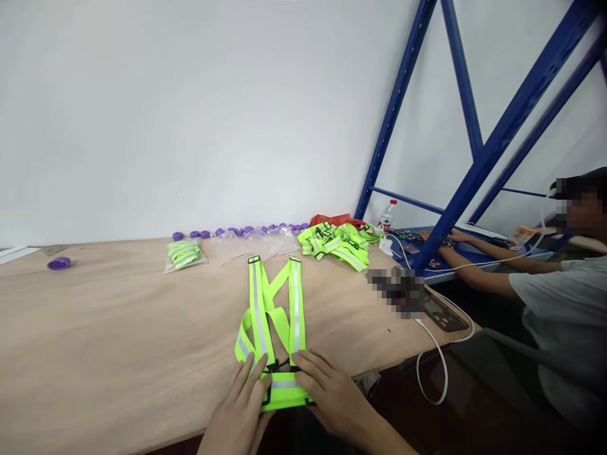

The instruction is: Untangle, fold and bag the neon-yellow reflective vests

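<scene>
A neon yellow-green harness [257, 303] with silver reflective stripes lies spread on the wooden table, its two shoulder straps pointing toward the wall. Its folded waist band is at the table's front edge. My left hand [241, 398] grips the band's left end, fingers on top and thumb beneath. On the right end, my right hand [327, 388] holds the band the same way, fingers pressed over it. Black buckles show between the two hands. Farther back on the right is a heap of similar harnesses [339, 244].
A bagged harness [184, 254], clear plastic bags [246, 245] and purple rings lie near the wall; another purple ring [59, 263] is far left. At right are a phone [443, 309], white cable, bottle [387, 216], blue rack [455, 183] and a seated person [564, 303].
</scene>
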Motion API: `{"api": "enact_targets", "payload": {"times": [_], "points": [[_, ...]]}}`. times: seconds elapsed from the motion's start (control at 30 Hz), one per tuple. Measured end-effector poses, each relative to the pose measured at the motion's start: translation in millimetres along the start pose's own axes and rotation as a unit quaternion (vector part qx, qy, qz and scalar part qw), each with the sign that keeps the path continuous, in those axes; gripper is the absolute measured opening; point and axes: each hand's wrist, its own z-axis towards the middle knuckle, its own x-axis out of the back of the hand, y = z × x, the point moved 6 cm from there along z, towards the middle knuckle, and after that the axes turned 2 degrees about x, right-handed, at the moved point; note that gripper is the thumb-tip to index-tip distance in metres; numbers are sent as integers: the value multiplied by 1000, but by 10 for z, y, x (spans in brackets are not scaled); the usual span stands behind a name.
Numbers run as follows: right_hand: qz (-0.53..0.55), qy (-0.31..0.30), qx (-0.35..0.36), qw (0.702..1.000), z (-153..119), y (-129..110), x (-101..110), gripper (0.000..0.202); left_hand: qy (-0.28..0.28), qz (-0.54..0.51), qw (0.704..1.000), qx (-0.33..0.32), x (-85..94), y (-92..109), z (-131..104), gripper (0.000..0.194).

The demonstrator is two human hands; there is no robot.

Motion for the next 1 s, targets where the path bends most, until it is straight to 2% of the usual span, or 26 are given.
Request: {"api": "enact_targets", "payload": {"times": [0.1,0.2,0.27,0.37,0.5,0.6,0.67,0.83,1.0], "points": [[23,11,13,1000,2,7,43,32,-6,-21,1000,2,56,-33,13,23],[90,22,-11,996,50,35,135,33,-32,-83,996,29,153,-88,90,22],[141,34,-45,988,115,74,213,33,-66,-128,987,66,199,-139,180,22],[192,48,-114,974,237,186,304,21,-122,-147,973,132,208,-225,343,21],[238,40,-216,946,356,407,294,15,-147,-129,965,177,149,-320,542,31],[268,24,-239,933,410,503,228,16,-131,-117,967,185,78,-375,606,39],[267,24,-236,934,436,523,206,13,-108,-103,971,189,38,-401,612,40],[176,24,-249,952,430,508,174,6,-68,-111,967,218,-16,-438,602,31],[79,98,-214,969,361,405,164,30,-58,-166,965,197,30,-419,585,22]]}}
